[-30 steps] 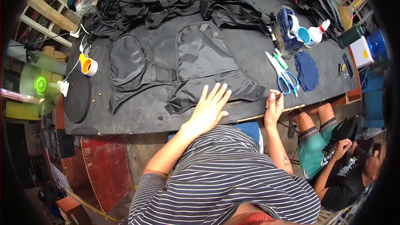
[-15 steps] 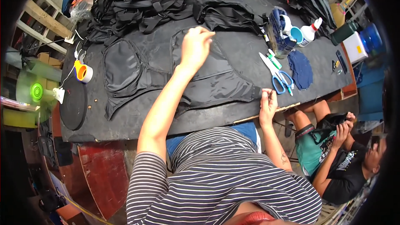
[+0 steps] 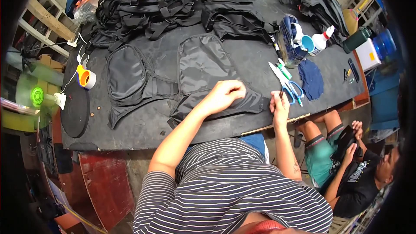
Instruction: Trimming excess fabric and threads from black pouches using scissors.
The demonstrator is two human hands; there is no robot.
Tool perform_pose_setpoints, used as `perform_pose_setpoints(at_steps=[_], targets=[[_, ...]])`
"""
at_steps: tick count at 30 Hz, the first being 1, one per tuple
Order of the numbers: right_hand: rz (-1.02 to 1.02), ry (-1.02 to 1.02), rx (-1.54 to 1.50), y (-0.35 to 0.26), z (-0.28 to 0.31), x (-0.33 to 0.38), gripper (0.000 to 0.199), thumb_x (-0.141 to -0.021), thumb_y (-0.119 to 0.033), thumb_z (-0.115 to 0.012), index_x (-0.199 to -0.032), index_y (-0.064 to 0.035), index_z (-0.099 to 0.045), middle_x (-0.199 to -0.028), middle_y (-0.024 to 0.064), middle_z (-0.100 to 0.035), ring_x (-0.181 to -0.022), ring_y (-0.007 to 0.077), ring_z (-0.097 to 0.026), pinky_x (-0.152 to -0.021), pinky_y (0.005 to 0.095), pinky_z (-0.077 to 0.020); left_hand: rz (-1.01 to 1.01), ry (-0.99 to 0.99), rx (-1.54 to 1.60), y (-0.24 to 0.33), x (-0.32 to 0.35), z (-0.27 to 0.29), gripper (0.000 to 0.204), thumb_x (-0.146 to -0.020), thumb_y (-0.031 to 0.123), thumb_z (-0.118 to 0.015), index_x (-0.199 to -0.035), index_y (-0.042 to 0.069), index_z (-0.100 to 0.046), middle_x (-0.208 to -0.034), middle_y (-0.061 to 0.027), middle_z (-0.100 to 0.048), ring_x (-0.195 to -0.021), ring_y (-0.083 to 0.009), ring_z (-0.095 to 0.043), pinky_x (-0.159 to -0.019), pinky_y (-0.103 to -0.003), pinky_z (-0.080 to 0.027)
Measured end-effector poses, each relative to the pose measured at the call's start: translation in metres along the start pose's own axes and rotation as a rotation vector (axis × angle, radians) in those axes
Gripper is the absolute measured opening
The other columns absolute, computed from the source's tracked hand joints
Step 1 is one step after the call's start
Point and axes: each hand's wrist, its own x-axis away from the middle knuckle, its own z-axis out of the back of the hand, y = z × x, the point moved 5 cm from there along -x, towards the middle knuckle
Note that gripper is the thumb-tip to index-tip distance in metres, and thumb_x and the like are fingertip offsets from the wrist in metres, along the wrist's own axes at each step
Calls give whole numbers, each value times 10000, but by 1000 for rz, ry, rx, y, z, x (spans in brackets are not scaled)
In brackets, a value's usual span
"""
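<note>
A black sling bag (image 3: 203, 63) lies flat on the dark table in front of me, its tapered end pointing right. My left hand (image 3: 223, 98) is over its lower part with the fingers curled in; whatever they may hold is hidden. At the bag's narrow right end, my right hand (image 3: 280, 105) has thumb and fingers pinched around something small and dark that I cannot make out. A second, smaller black bag (image 3: 125, 71) lies to the left. Blue-handled scissors (image 3: 286, 82) rest just beyond my right hand, partly over a green-and-white marker (image 3: 284, 70).
Piles of black bags (image 3: 151, 8) cover the back. At the right are a clear container (image 3: 288, 39) with tape rolls, a white bottle (image 3: 320, 39) and dark blue cloth (image 3: 311, 80). A seated person (image 3: 346, 169) is close by at right. A tape roll (image 3: 88, 79) stands left.
My left hand has come down and right from the bag's upper part toward its lower edge, fingers more curled. My right hand has barely moved.
</note>
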Motion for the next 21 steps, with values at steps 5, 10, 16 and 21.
perform_pose_setpoints(at_steps=[5, 10, 16, 21], targets=[[-80, -128, 158, -2, -14, -8, 145, -899, -224, -591, -885, -80, -576, -662, -82, -441, -501, -6, -301, -437, 169, -208, 111, 711, 44, 2, 75, 80, 62, -860, 95, -585, -838, 47, -619, -708, 64, -545, -629, -20, -450, -535, -195, -362], [32, -216, 344, -2, -18, -10, 179, -828, -126, -671, -917, 8, -592, -811, -36, -559, -773, 36, -491, -715, 184, -404, 359, 650, -55, -52, 140, 127, 219, -847, 88, -601, -1057, 28, -594, -722, 27, -531, -666, -52, -462, -631, -203, -394], [1, -254, 349, 6, -12, -11, 158, -826, -76, -656, -936, 21, -597, -850, -10, -588, -799, 48, -518, -737, 198, -420, 518, 435, 87, -59, 166, 111, 504, -663, -63, -735, -1132, 38, -580, -686, 34, -519, -622, -28, -471, -603, -177, -400], [-61, -250, 324, 4, -3, -5, 142, -843, -59, -618, -960, 23, -620, -848, -7, -603, -797, 51, -526, -749, 192, -408, 516, 442, 59, -42, 158, 114, 382, -740, -16, -681, -1112, 16, -601, -658, 51, -547, -599, -16, -467, -601, -165, -387]])
